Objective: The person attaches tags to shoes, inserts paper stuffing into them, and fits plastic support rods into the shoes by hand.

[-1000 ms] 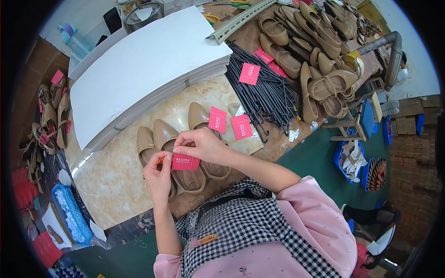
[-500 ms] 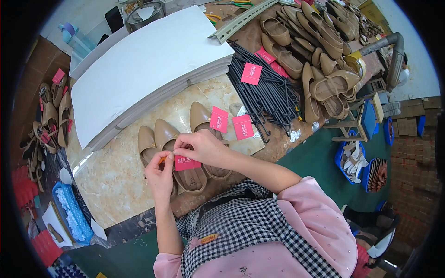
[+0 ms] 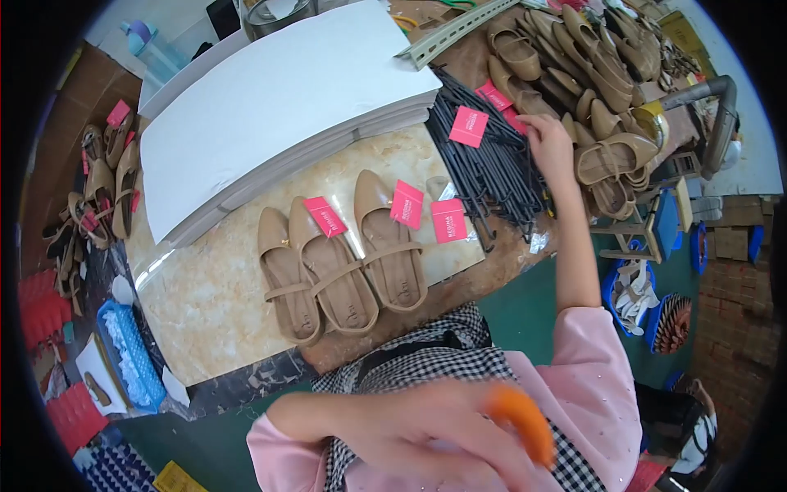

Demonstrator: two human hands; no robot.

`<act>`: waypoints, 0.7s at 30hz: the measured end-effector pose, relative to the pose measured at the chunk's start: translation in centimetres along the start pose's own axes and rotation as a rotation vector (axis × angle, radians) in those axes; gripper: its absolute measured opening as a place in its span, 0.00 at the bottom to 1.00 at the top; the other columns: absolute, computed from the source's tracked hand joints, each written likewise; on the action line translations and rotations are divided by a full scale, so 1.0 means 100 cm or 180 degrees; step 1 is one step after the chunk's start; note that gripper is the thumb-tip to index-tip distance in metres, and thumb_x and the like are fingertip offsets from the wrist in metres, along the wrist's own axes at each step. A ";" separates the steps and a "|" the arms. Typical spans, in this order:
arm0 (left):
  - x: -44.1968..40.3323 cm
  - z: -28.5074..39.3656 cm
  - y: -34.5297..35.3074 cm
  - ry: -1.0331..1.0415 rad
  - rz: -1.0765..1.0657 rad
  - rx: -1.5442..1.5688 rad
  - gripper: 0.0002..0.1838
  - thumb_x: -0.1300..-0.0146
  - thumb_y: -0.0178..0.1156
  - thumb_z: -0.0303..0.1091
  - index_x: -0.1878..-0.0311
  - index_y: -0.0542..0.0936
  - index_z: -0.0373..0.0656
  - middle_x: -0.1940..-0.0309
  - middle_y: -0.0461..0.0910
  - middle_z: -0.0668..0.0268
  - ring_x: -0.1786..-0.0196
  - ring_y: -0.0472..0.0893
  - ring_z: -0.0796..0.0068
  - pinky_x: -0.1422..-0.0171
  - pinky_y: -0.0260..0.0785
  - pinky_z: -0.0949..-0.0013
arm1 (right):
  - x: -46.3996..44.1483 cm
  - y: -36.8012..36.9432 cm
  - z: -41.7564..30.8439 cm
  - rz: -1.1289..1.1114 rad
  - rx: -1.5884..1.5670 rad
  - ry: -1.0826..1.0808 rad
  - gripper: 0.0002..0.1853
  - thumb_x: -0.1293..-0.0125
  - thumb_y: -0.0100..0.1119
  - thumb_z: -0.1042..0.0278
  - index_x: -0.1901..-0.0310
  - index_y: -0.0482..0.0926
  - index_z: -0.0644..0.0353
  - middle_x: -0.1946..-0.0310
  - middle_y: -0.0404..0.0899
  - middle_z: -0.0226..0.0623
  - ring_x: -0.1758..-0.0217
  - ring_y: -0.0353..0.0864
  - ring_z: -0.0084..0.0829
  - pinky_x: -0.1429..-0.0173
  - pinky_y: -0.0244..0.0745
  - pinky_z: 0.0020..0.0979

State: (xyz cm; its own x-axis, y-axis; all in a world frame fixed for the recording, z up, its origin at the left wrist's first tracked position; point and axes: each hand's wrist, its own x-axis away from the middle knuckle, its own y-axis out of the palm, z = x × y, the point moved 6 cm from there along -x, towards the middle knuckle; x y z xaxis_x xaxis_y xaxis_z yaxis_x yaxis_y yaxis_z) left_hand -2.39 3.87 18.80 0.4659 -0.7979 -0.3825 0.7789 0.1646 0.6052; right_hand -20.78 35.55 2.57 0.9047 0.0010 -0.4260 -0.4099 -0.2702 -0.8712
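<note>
Head view: right hand is sitting half-curled beside pink tags, contact unclear; left hand is showing blurred by orange object, grip unclear. Tan shoes are lying beyond it. Likely pickup step, calling for clean pinch.

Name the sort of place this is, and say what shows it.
Probably a shoe workshop or factory: three tan shoes and pink tags lie on a worktop, with a big heap of similar shoes nearby.
</note>
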 end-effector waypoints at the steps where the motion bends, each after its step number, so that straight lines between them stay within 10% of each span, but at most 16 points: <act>1: -0.011 -0.003 0.020 -0.0004 -0.0271 0.0600 0.19 0.24 0.57 0.40 0.67 0.86 0.37 0.53 0.84 0.46 0.53 0.81 0.50 0.44 0.72 0.54 | -0.003 0.008 0.008 -0.0226 0.0103 -0.0040 0.12 0.37 0.61 0.75 0.54 0.88 0.51 0.54 0.84 0.37 0.49 0.81 0.45 0.44 0.77 0.43; 8: -0.016 -0.028 0.037 -0.0124 -0.0787 0.1198 0.15 0.24 0.58 0.40 0.59 0.86 0.37 0.53 0.81 0.58 0.49 0.78 0.66 0.43 0.69 0.66 | -0.007 0.030 0.028 -0.0299 -0.0210 -0.0247 0.07 0.41 0.69 0.70 0.60 0.89 0.55 0.60 0.86 0.36 0.53 0.82 0.45 0.46 0.77 0.42; 11: -0.011 -0.021 0.021 -0.0203 -0.0936 0.0480 0.15 0.25 0.59 0.40 0.61 0.86 0.37 0.51 0.83 0.55 0.48 0.79 0.59 0.42 0.70 0.62 | -0.015 0.023 0.057 -0.0016 -0.1807 0.0879 0.09 0.28 0.63 0.67 0.56 0.87 0.65 0.55 0.89 0.39 0.52 0.87 0.26 0.46 0.79 0.29; 16: 0.059 0.030 -0.051 -0.0336 0.1669 -0.3365 0.10 0.34 0.63 0.32 0.72 0.85 0.44 0.69 0.86 0.66 0.60 0.81 0.64 0.53 0.72 0.63 | -0.033 -0.038 0.045 0.1498 -0.4029 0.1116 0.14 0.22 0.58 0.66 0.43 0.79 0.66 0.65 0.83 0.32 0.61 0.82 0.24 0.50 0.79 0.29; 18: 0.135 0.046 -0.101 -0.0515 0.3598 -0.5096 0.04 0.42 0.71 0.32 0.65 0.87 0.45 0.66 0.84 0.62 0.61 0.81 0.60 0.54 0.73 0.60 | -0.039 -0.039 0.026 0.1119 -0.4414 0.1022 0.15 0.21 0.56 0.65 0.42 0.80 0.67 0.70 0.74 0.25 0.67 0.74 0.19 0.55 0.76 0.26; 21: 0.235 0.035 -0.162 -0.0887 0.4592 -0.5372 0.07 0.41 0.72 0.35 0.63 0.89 0.44 0.69 0.82 0.60 0.63 0.79 0.59 0.58 0.72 0.59 | -0.031 -0.020 -0.098 -0.0172 -0.3781 0.0664 0.20 0.21 0.54 0.66 0.34 0.76 0.66 0.67 0.73 0.24 0.67 0.71 0.17 0.56 0.73 0.23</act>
State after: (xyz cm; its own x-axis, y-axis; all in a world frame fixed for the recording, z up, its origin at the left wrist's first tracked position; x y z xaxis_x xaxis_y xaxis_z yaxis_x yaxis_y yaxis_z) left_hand -5.52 -19.56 2.50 0.9431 0.2669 -0.1982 -0.3240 0.6041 -0.7280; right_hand -21.64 26.68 8.05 0.9637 -0.0863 -0.2527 -0.1076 -0.9916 -0.0721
